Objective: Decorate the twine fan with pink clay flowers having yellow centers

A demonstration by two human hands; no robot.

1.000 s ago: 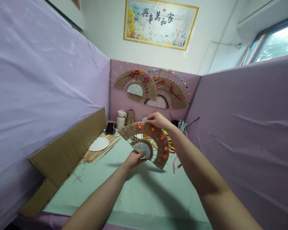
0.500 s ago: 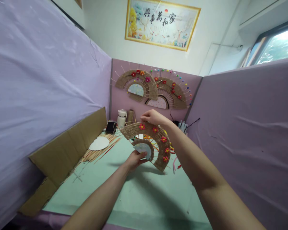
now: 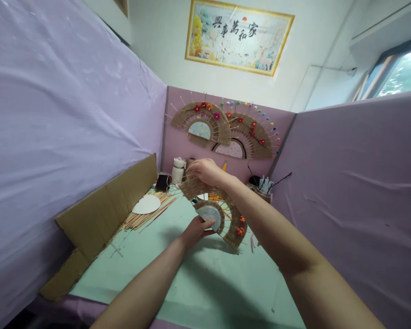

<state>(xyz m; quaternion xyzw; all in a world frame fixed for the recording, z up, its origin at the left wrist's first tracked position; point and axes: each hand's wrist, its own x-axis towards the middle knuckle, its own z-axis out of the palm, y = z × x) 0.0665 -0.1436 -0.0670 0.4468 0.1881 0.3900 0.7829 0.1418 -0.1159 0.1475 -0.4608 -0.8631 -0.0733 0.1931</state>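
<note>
A half-round woven straw fan (image 3: 233, 218) with small red flowers on its band stands upright above the green table top (image 3: 205, 283). My left hand (image 3: 196, 230) pinches its pale inner half-disc from below. My right hand (image 3: 205, 171) reaches over the top and grips the upper left part of the woven band, hiding several flowers. Thin sticks radiate between the inner disc and the band.
Two finished fans (image 3: 226, 130) hang on the pink back wall. A bundle of thin sticks (image 3: 147, 215) and a white paper half-disc (image 3: 146, 204) lie left beside a cardboard sheet (image 3: 109, 205). A white jar (image 3: 178, 170) and a cup of tools (image 3: 263, 188) stand at the back. Purple cloth walls enclose both sides.
My right hand slid leftward along the fan's top edge, now covering the upper flowers. The fan tilted slightly. My left hand kept its hold.
</note>
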